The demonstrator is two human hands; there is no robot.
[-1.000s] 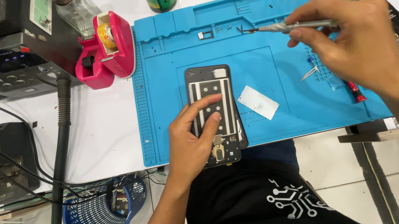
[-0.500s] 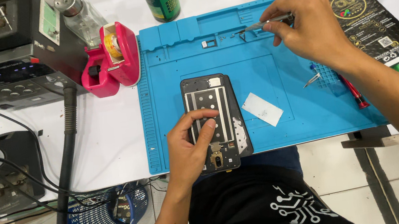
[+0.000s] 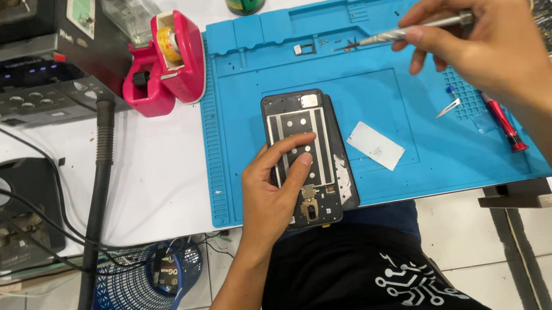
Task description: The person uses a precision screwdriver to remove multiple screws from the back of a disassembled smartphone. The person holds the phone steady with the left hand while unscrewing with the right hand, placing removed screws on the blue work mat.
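Bright blue silicone work mat (image 3: 380, 94) on a white tabletop (image 3: 152, 162), hot pink tape dispenser (image 3: 165, 60), black opened phone (image 3: 307, 155) with silver strips, red-handled screwdriver (image 3: 504, 123), blue mesh basket (image 3: 136, 295).

The blue work mat (image 3: 254, 143) lies bare along its left edge and between the opened phone (image 3: 307, 155) and white card (image 3: 374, 144). Near its right edge, tweezers (image 3: 447, 109) and a red-handled tool (image 3: 502, 123), probably a screwdriver, block passage. A pink tape dispenser (image 3: 165, 60) crowds the far-left corner.
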